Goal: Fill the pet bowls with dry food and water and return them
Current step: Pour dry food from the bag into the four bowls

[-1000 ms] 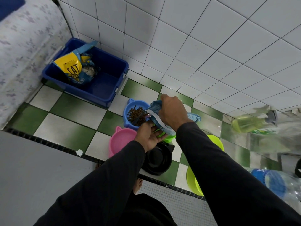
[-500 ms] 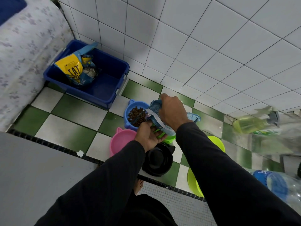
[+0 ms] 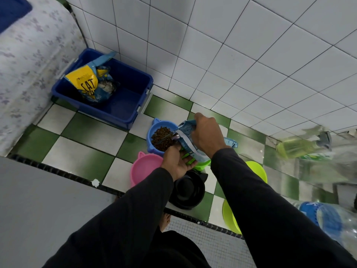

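Observation:
A blue food bag (image 3: 186, 139) is tilted with its mouth over a blue cat-eared bowl (image 3: 152, 130) heaped with brown kibble (image 3: 161, 138). My right hand (image 3: 205, 133) grips the top of the bag. My left hand (image 3: 176, 162) holds the bag from below, fingers curled under it. A pink bowl (image 3: 144, 170) and a black bowl (image 3: 188, 190) sit empty on the floor nearer to me. A green bowl (image 3: 201, 165) is mostly hidden under the bag. Lime green bowls (image 3: 257, 171) lie behind my right arm.
A blue plastic tub (image 3: 125, 89) holding a yellow cat food bag (image 3: 85, 84) stands by the tiled wall at left. A large water bottle (image 3: 328, 217) and a green spray bottle (image 3: 297, 147) are at right. A grey surface (image 3: 38, 200) fills the lower left.
The kibble heap in the blue bowl has grown a little. Both hands keep the same hold on the bag.

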Demonstrator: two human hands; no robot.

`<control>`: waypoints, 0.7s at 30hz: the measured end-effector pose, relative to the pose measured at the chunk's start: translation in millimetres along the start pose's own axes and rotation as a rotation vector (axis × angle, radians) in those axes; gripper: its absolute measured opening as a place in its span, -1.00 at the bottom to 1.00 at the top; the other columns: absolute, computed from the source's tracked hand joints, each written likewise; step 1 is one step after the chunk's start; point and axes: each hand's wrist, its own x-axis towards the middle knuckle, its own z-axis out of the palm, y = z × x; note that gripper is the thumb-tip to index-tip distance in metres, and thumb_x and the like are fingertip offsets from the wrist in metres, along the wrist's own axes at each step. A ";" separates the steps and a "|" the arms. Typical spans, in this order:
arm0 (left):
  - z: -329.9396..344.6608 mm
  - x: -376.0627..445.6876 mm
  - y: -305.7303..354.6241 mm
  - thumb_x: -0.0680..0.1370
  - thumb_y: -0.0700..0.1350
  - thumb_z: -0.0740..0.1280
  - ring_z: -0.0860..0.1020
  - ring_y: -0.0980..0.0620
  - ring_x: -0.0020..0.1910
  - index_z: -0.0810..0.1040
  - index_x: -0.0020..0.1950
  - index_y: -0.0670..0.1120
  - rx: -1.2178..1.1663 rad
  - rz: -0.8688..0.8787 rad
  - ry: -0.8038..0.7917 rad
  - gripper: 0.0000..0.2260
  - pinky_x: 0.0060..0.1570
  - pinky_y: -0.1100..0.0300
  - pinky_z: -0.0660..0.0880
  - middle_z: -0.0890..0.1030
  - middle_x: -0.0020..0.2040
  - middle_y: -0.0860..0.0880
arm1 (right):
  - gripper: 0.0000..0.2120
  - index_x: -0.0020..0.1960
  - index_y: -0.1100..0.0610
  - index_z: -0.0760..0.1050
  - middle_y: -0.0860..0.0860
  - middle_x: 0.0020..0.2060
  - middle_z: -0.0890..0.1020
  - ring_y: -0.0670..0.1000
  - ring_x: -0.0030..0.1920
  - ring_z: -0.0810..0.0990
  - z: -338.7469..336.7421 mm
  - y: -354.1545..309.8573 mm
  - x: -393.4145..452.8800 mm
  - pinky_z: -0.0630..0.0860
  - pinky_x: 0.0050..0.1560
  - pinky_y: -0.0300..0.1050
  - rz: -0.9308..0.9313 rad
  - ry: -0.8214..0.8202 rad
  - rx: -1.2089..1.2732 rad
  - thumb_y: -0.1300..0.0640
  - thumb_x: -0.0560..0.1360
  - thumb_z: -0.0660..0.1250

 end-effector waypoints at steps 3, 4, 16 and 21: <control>2.7 -0.6 -2.5 0.72 0.00 0.16 0.57 -0.20 0.24 0.54 0.32 -0.09 0.019 0.012 0.007 -0.72 0.27 -0.18 0.45 0.61 0.32 -0.18 | -0.88 0.04 0.22 0.48 0.27 -0.06 0.63 0.29 -0.07 0.59 -1.8 6.6 -2.9 0.41 -0.21 -0.03 0.039 0.014 0.038 0.23 0.52 0.31; 3.8 -0.9 -3.0 0.72 0.00 0.16 0.58 -0.20 0.20 0.55 0.29 -0.09 0.028 0.018 0.011 -0.73 0.28 -0.18 0.44 0.61 0.32 -0.19 | -0.88 0.04 0.22 0.48 0.26 -0.06 0.63 0.29 -0.07 0.59 -1.5 9.4 -3.7 0.41 -0.21 -0.03 0.053 0.024 0.050 0.24 0.52 0.30; 16.1 -13.2 -15.6 0.73 0.00 0.16 0.61 -0.13 0.05 0.47 0.39 -0.05 0.154 0.138 0.069 -0.72 0.01 -0.05 0.53 0.65 0.12 -0.12 | -0.93 -0.15 0.15 0.42 0.16 -0.22 0.59 0.20 -0.22 0.48 2.6 52.3 -18.5 0.29 -0.29 -0.07 0.199 0.160 0.230 0.28 0.48 0.25; 24.8 -19.3 -21.2 0.74 0.02 0.13 0.62 -0.15 0.17 0.46 0.41 0.08 0.245 0.207 0.079 -0.73 -0.04 -0.01 0.56 0.65 0.26 -0.11 | -0.92 -0.17 0.19 0.45 0.18 -0.28 0.60 0.22 -0.23 0.51 0.6 66.3 -31.1 0.34 -0.30 -0.06 0.219 0.223 0.345 0.32 0.46 0.23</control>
